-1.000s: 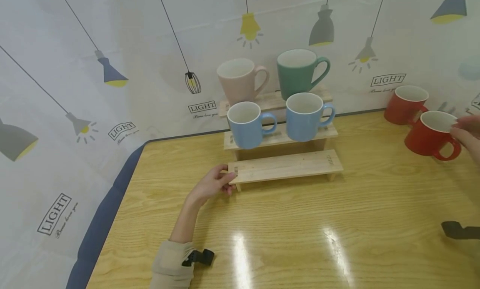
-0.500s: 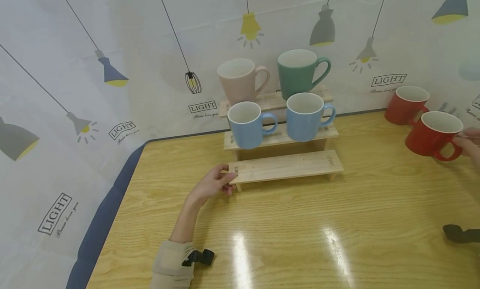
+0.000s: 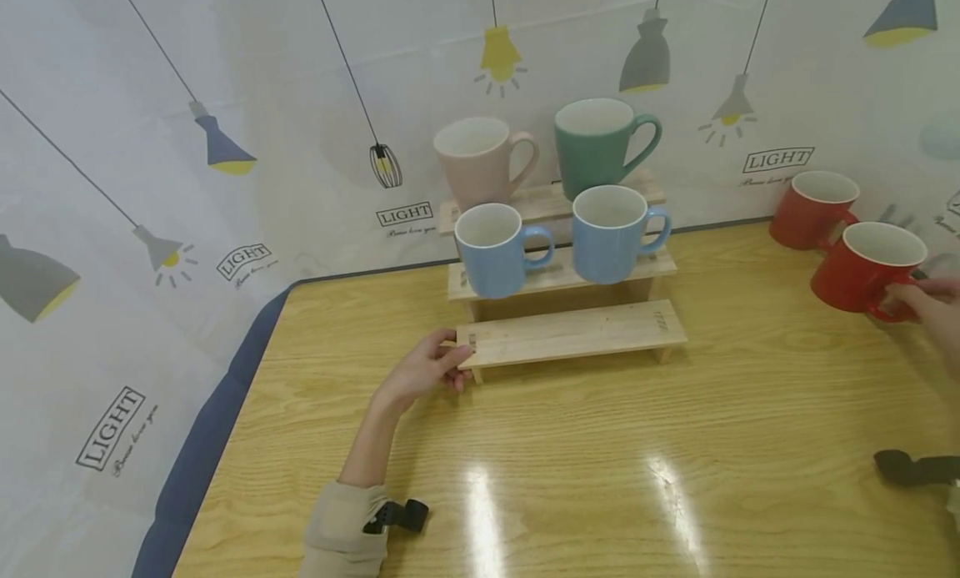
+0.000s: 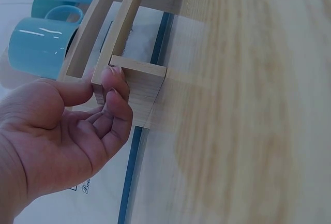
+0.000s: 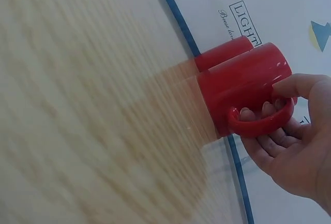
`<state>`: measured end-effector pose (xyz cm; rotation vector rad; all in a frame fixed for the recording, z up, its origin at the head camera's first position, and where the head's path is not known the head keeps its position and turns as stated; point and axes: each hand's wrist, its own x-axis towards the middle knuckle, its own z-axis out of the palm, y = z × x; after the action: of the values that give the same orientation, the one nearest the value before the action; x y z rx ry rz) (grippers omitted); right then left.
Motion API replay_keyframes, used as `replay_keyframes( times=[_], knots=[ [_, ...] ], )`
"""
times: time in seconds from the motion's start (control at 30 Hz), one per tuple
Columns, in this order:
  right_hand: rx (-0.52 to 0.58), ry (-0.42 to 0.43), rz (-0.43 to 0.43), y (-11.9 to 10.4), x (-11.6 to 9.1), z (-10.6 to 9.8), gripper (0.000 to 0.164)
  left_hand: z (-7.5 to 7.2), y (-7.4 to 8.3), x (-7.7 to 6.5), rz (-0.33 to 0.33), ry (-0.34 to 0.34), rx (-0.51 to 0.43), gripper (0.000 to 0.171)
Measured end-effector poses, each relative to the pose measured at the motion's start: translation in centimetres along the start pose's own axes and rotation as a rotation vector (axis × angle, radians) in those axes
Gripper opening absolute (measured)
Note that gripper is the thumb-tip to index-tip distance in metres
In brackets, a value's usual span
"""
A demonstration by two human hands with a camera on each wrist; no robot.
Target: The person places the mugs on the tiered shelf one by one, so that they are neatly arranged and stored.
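Note:
A three-step wooden rack (image 3: 573, 334) stands near the back of the table. My left hand (image 3: 423, 368) pinches the left end of its lowest step, thumb above and fingers curled beneath, as the left wrist view also shows. At the right, the nearer red mug (image 3: 855, 269) stands upright on the table. My right hand (image 5: 295, 141) grips its handle (image 5: 261, 125), with fingers through the loop and the thumb on top. Behind it, partly covered, is a second red mug (image 3: 810, 211).
Two light blue mugs, the left one (image 3: 491, 253) and the right one (image 3: 609, 236), sit on the middle step. A pink mug (image 3: 476, 161) and a green mug (image 3: 594, 148) occupy the top step. Lamp-patterned cloth (image 3: 300, 144) hangs behind the wooden table (image 3: 570, 453).
My right hand has moved down from beside the nearer red mug's rim and taken hold of its handle. My left hand and the rack have stayed put.

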<state>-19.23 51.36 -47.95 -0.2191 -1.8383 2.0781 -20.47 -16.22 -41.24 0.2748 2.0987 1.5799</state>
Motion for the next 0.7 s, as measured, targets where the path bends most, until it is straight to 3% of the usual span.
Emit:
replay_keyframes(
  times=[0.13, 0.23, 0.33, 0.47, 0.7],
  knots=[
    [-0.266, 0.058, 0.043, 0.4, 0.2, 0.0, 0.011, 0.0, 0.0, 0.0, -0.006, -0.006, -0.018, 0.050],
    [-0.401, 0.082, 0.084, 0.2, -0.1, 0.4, 0.007, 0.0, 0.0, 0.0, -0.009, -0.010, -0.029, 0.049],
    [-0.408, 0.043, 0.087, -0.3, -0.6, 1.0, 0.014, 0.0, -0.1, 0.0, -0.007, -0.008, -0.024, 0.049],
    [-0.328, -0.015, 0.064, -1.3, -1.3, 2.1, 0.026, 0.0, -0.2, 0.0, -0.010, -0.005, -0.024, 0.050],
    [-0.385, 0.043, 0.097, -2.8, -2.4, 3.9, 0.026, 0.0, -0.4, 0.1, -0.022, -0.006, -0.026, 0.053]
  ],
)
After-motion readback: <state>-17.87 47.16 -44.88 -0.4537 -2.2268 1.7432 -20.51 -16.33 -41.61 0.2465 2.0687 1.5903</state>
